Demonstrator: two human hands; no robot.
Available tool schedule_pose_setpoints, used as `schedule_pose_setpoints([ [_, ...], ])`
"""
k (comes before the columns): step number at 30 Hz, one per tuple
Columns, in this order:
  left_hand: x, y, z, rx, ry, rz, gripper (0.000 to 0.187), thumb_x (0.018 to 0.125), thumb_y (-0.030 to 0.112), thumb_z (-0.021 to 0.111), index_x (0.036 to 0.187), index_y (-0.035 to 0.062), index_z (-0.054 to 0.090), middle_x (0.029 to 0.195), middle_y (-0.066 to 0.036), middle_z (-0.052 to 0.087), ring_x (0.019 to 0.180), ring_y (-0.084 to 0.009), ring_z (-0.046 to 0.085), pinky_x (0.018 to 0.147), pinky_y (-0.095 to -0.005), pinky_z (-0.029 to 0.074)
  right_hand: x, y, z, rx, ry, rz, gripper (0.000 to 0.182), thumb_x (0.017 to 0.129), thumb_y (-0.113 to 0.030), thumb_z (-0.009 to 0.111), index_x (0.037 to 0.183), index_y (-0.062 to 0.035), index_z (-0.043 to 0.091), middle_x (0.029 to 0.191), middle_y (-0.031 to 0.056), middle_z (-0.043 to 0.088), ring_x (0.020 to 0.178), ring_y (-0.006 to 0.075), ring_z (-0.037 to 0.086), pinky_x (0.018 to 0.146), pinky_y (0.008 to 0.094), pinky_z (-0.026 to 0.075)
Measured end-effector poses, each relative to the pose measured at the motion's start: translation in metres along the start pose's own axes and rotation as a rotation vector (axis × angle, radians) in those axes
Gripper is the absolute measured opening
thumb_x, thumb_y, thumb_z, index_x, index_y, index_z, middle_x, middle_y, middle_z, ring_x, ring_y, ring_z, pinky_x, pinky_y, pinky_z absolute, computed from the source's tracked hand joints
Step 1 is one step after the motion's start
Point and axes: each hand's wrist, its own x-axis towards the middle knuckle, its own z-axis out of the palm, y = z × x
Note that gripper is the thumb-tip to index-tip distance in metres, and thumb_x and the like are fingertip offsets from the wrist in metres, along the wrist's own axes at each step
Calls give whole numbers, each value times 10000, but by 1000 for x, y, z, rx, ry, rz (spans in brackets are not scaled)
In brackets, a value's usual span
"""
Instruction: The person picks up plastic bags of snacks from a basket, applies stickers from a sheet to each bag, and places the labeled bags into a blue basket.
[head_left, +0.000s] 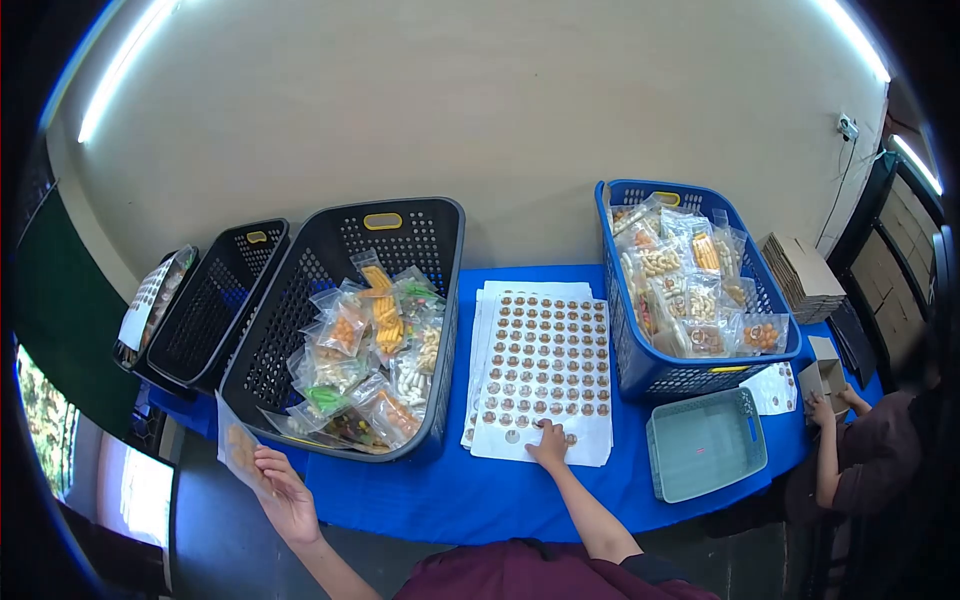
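My left hand point(287, 497) grips a clear plastic packet point(240, 452) with tan pieces inside, held up at the front left corner of the large dark basket point(335, 232). My right hand point(548, 447) is at the lower edge of a white sheet of round brown stickers point(545, 370), its fingertips drawn together at a sticker in the bottom rows. A pale grey spot without a sticker shows left of those fingers. More sheets lie underneath. Many filled packets point(345, 335) with orange, yellow, green and white contents lie in the dark basket.
A blue basket point(640, 365) heaped with packets stands right of the sheets. In front of it is a grey-green tray point(700, 490). Further right, another person's hands point(825, 410) hold a cardboard box point(822, 380), near stacked flat cardboard point(803, 280). Another black basket point(215, 300) stands at left.
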Motion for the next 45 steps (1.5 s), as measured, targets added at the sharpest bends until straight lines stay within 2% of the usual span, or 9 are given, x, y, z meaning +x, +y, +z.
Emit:
schedule_pose_setpoints([
  [12,-16,-16,-6,783,4,218,314,905,227,420,1158,43,439,1114,-84,538,1012,-195,539,841,-354,486,-1,7,7,49,121,-63,692,558,-257,756,1156,-125,433,1016,132,426,985,299,457,815,405,399],
  [15,-24,-16,-17,724,-72,152,360,876,220,488,1170,30,403,1041,-71,549,949,-187,562,803,-337,499,2,10,9,23,96,-71,751,559,-268,761,1211,-128,415,1006,136,435,965,298,465,817,402,400],
  [19,-29,-44,-22,1304,99,295,536,733,187,683,1153,5,404,1000,-86,551,887,-186,574,768,-304,488,-4,9,1,83,24,-123,650,591,-257,744,1172,-128,480,1006,143,441,921,287,475,796,389,402],
  [25,-37,-101,-41,1409,34,-423,445,748,87,646,1140,-2,455,1047,-82,553,971,-172,543,850,-307,435,-23,6,6,-169,235,-359,437,668,-208,667,1082,-119,556,992,134,452,900,273,470,749,371,390],
  [32,-38,-146,-130,1182,294,-960,396,883,124,455,1240,-22,370,1126,-115,517,997,-190,537,857,-327,451,-23,27,3,219,-10,-263,439,687,-188,643,1107,-112,540,1071,134,465,987,269,456,816,388,390],
  [34,-36,-153,-137,1137,291,-931,363,901,156,429,1218,-17,392,1124,-124,521,1002,-188,539,852,-311,455,-14,48,10,472,-28,-316,430,691,-180,641,1101,-98,541,1070,124,490,977,241,474,818,353,399],
  [35,-33,-157,-138,1098,314,-933,358,902,162,428,1211,-18,399,1122,-127,523,1002,-191,540,849,-310,457,-18,46,1,907,-190,-31,342,731,-191,634,1044,-73,563,1001,82,558,905,163,509,756,302,415],
  [41,-30,-130,-275,432,753,-805,280,888,153,458,1128,8,464,1080,-106,549,984,-189,549,856,-305,462,-64,29,-106,1248,-125,288,164,823,-146,565,952,-46,576,859,31,595,727,105,529,639,227,406],
  [45,-48,-144,-273,837,660,-949,264,881,134,472,1100,-14,479,1057,-95,555,967,-173,551,838,-292,463,-92,33,-142,1379,-86,324,168,828,-126,556,955,-18,570,851,34,584,675,92,505,627,236,418],
])
